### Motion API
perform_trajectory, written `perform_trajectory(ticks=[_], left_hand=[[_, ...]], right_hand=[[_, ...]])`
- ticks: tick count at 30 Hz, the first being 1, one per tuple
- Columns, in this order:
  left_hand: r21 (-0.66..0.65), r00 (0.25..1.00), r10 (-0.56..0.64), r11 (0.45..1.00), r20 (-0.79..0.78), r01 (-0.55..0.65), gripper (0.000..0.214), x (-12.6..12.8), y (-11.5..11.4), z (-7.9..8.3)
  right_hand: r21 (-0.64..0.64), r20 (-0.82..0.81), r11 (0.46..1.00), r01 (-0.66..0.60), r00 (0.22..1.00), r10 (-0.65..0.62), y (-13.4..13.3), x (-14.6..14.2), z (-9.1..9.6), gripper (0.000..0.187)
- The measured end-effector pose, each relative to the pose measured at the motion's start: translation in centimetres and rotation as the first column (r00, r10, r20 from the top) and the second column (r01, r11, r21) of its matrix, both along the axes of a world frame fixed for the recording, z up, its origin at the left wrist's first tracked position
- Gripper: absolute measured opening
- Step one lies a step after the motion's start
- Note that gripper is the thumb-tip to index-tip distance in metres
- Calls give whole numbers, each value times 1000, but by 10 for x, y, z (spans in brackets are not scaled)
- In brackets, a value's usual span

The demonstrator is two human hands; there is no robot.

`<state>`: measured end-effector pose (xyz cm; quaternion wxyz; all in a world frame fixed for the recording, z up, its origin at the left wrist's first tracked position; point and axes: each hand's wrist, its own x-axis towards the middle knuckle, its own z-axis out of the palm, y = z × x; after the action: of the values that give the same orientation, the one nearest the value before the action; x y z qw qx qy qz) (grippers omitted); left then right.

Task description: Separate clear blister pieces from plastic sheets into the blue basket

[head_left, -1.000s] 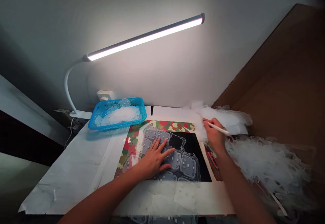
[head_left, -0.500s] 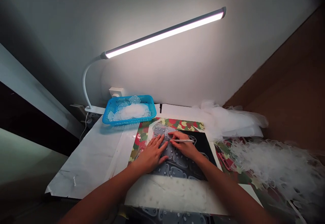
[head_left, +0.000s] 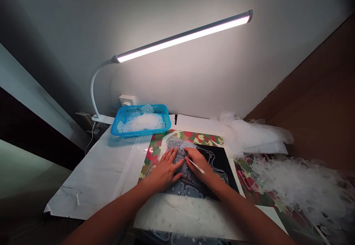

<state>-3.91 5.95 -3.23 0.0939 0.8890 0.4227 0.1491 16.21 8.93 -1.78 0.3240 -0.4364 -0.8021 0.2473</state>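
Left hand (head_left: 165,169) lies flat, fingers spread, pressing the clear die-cut sheet (head_left: 192,191) onto the black mat (head_left: 219,155) at the centre of the desk (head_left: 94,178). Right hand (head_left: 201,165) pinches a thin white stick (head_left: 195,165) (level half a second ago, now angled), with its tip beside the left fingers. Behind them stands the blue basket (head_left: 140,121).

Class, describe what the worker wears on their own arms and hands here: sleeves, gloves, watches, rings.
No sleeve shows on the left forearm or right forearm; both are uncovered up to the picture's edge. The left hand and right hand wear no gloves. No watch or bracelet shows at either wrist; rings are too small to rule out.
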Motion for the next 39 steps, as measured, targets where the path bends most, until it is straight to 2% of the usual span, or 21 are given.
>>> perform_trajectory(ticks=[3,5,6,8,9,10,12,18,23,26,28,30,31,32,33,34,36,39], left_hand=[[-21,1000,3,1000,-4,-3,51,-1,-1,2],[-26,1000,13,1000,-3,-13,50,-1,-1,3],[-25,1000,15,1000,-1,-15,49,-1,-1,2],[-18,1000,15,1000,2,-15,49,-1,-1,1],[-17,1000,14,1000,1,-14,49,-1,0,1],[-19,1000,11,1000,1,-11,49,-1,0,0],[-33,1000,11,999,2,-11,50,-1,0,2],[-97,1000,23,995,-9,-24,50,1,-2,12],[-99,1000,12,995,4,-12,49,0,-3,11],[-63,999,21,998,28,-19,58,-2,1,7],[-44,992,129,991,15,-128,63,-4,5,6],[-27,967,253,967,-17,-254,60,-7,8,5],[-19,956,292,956,-34,-293,58,-9,8,4],[-12,951,306,952,-49,-307,56,-10,8,4],[-6,950,306,952,-63,-307,56,-11,7,4],[1,949,305,952,-73,-306,56,-12,5,4],[15,946,310,951,-91,-310,56,-13,3,4],[34,954,284,959,-97,-282,58,-15,1,4]], right_hand=[[6,-56,999,53,997,-52,7,7,-1,19],[-85,-177,973,216,957,-228,22,29,2,14],[-138,-250,934,330,901,-355,31,45,5,15],[-263,-459,830,492,693,-556,49,77,10,27],[-284,-494,802,526,636,-592,57,92,12,33],[-298,-517,785,543,599,-611,64,104,14,35],[-315,-537,776,547,572,-621,73,117,17,37],[-426,-604,761,489,473,-642,90,122,27,45],[-358,-626,702,616,399,-670,102,149,52,44],[-254,-616,700,667,446,-649,105,142,65,34],[-186,-585,730,658,523,-620,103,116,66,28],[-124,-534,787,604,628,-566,95,74,58,21],[-96,-496,827,554,694,-522,88,50,51,16],[-39,-390,894,446,817,-424,79,26,43,11],[-6,-277,960,280,922,-271,70,4,34,10],[-3,-193,991,132,972,-130,61,-14,25,10],[-29,-114,999,-13,993,10,47,-38,10,12],[-42,-128,996,-78,989,72,41,-46,0,16]])
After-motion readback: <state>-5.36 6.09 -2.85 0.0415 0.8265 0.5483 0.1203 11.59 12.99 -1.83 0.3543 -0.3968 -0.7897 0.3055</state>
